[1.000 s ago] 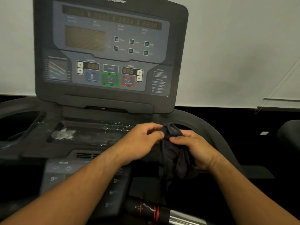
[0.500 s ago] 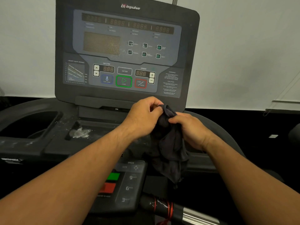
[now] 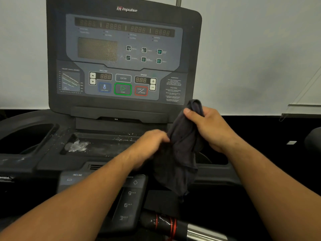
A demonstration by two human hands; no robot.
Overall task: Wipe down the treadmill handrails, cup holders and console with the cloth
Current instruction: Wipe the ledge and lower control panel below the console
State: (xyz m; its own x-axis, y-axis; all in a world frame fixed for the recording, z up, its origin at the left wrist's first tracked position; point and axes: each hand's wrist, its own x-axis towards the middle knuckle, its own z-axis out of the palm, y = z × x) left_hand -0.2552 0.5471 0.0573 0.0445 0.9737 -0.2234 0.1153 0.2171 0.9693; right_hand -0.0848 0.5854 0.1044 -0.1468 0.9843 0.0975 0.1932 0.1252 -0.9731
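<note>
A dark cloth (image 3: 180, 153) hangs in front of the treadmill console (image 3: 121, 54). My right hand (image 3: 210, 127) grips its bunched top end near the console's lower right corner. My left hand (image 3: 151, 145), blurred, pinches the cloth's left edge lower down, over the shelf. The grey console stands upright with its displays and START button facing me. The left cup holder (image 3: 26, 136) is a dark recess on the left. The right one (image 3: 213, 159) lies mostly behind the cloth and my right arm. A handrail grip (image 3: 173, 225) with red bands crosses the bottom.
White residue (image 3: 76, 145) and specks lie on the shelf tray under the console. A lower keypad (image 3: 128, 204) with speed numbers sits between my forearms. A pale wall stands behind the treadmill, with a blind cord (image 3: 298, 101) at the right.
My right hand has risen with the cloth's top toward the console's lower right corner. My left hand has dropped lower along the cloth. The view has tilted up slightly.
</note>
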